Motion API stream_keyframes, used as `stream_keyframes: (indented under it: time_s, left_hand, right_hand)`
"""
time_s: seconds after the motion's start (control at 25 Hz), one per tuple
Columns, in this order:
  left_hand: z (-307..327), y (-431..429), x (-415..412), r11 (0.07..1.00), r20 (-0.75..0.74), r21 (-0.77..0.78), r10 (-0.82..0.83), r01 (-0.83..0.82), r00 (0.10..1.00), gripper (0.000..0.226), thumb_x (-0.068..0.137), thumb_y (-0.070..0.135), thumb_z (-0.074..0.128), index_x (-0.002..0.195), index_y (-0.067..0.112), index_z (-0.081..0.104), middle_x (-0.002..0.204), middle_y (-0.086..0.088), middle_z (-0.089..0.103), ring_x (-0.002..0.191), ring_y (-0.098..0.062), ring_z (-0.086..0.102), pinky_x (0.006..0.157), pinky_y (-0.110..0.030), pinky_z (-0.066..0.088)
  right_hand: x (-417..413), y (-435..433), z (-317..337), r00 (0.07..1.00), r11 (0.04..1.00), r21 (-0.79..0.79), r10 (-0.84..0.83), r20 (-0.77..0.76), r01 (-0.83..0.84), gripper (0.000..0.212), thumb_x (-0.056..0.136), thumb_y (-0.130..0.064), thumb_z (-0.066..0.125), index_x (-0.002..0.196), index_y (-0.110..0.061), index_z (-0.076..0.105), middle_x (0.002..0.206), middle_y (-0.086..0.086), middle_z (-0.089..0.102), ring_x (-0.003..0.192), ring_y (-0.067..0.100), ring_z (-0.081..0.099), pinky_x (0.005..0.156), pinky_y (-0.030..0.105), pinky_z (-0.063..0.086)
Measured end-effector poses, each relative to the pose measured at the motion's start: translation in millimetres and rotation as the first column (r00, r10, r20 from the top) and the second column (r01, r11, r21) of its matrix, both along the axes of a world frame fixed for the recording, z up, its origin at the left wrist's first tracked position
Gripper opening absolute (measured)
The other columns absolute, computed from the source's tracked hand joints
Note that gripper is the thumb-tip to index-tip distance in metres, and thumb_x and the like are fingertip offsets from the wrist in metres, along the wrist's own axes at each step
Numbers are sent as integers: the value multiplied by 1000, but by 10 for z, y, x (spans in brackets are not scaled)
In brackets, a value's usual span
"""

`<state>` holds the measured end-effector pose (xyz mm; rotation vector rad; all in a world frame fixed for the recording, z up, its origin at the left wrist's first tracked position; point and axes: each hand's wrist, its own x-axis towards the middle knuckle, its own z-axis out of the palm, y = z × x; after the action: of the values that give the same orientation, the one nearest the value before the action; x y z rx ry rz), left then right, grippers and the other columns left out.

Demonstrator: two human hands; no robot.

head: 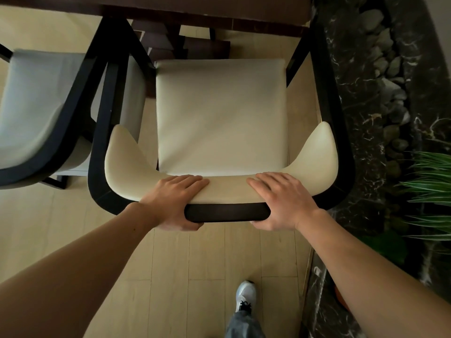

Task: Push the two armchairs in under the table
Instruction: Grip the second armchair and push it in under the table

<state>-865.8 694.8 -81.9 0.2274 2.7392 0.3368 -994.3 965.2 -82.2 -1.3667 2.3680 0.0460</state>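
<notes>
A cream-cushioned armchair [220,113] with a black curved frame stands straight below me, its front facing the dark wooden table [210,11] at the top of the view. My left hand [174,201] grips the chair's backrest left of its middle, fingers over the cream pad and thumb under the black rail. My right hand [283,201] holds the same backrest on the right in the same way. The chair's front arm posts reach the table edge. A second armchair [41,111] with a greyish seat stands close beside it on the left, its frame nearly touching.
A dark marble ledge [366,98] with grey pebbles runs along the right, close to the chair's right arm. Green plant leaves [429,191] hang over it. Pale wood flooring [195,264] lies underfoot, with my white shoe [245,296] on it.
</notes>
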Motion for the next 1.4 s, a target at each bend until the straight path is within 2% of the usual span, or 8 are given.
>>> stream_keyframes:
  time_s: [0.4,0.84,1.08,1.4]
  left_hand:
    - [7,-267,-346,1000,51,-18,0,1,999,102,66,77,53,150,23,32,149,1,44,134,-21,41,109,-39,34]
    - [-2,-311,-412,1000,59,-15,-6,7,998,102,66,78,52,149,22,34,147,-2,46,133,-24,43,109,-43,35]
    - [-3,-318,-409,1000,44,-13,-21,22,999,103,66,78,52,149,21,33,146,-3,47,131,-25,45,107,-42,35]
    - [-13,-356,-401,1000,56,-1,-28,28,998,103,66,77,54,150,21,33,148,-3,46,132,-24,43,108,-43,35]
  right_hand:
    - [-287,-235,-2,999,1000,-15,-14,-31,14,93,67,-74,57,140,-17,45,133,6,58,123,28,53,104,41,40]
    - [-347,-259,-1,999,999,-50,-21,-27,20,93,66,-73,58,136,-12,49,128,12,62,117,33,57,100,45,46]
    - [-339,-256,-11,1000,1000,-28,-16,-18,15,95,68,-75,56,141,-14,44,136,11,58,125,32,52,106,46,41]
    - [-284,-315,-47,999,1000,-8,-28,-34,28,98,69,-75,57,142,-13,42,137,13,55,126,34,50,109,47,38]
